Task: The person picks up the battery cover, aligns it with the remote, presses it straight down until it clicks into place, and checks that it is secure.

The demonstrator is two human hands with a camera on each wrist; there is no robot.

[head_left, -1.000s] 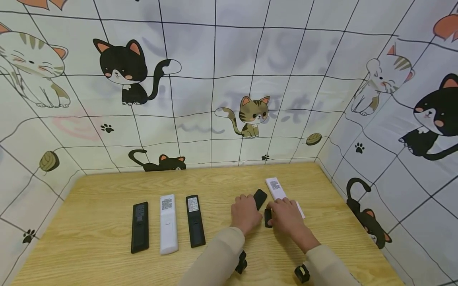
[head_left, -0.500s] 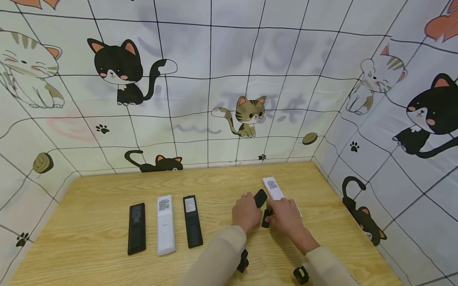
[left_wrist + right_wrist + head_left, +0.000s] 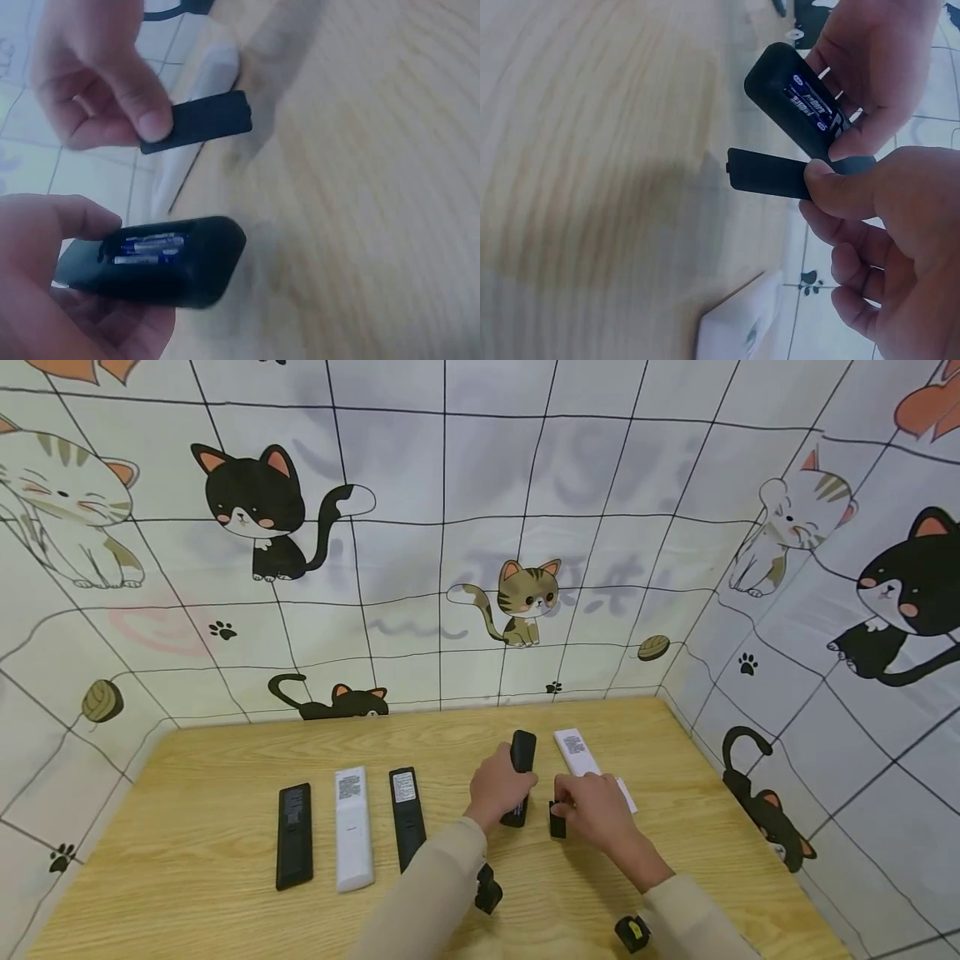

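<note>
My left hand [image 3: 497, 787] grips a black remote control [image 3: 522, 752] above the table. Its battery compartment is uncovered, and in the left wrist view batteries [image 3: 154, 247] with blue wrappers lie inside. Between thumb and fingers, my right hand [image 3: 596, 806] pinches a flat black battery cover [image 3: 557, 822]. In the right wrist view the cover [image 3: 769, 172] has a small tab at its free end and is held apart from the compartment. Part of the remote is hidden by the left fingers.
On the wooden table [image 3: 210, 827], a black remote [image 3: 294, 835], a white remote [image 3: 352, 827] and another black remote [image 3: 405, 814] lie in a row at left. Another white remote [image 3: 577, 753] lies behind the right hand. Cat-print cloth [image 3: 405, 560] walls the back and sides.
My left hand has moved slightly left, turning the black remote from a slant to nearly straight and away from the cover. The right hand stays nearly in place, still pinching the cover.
</note>
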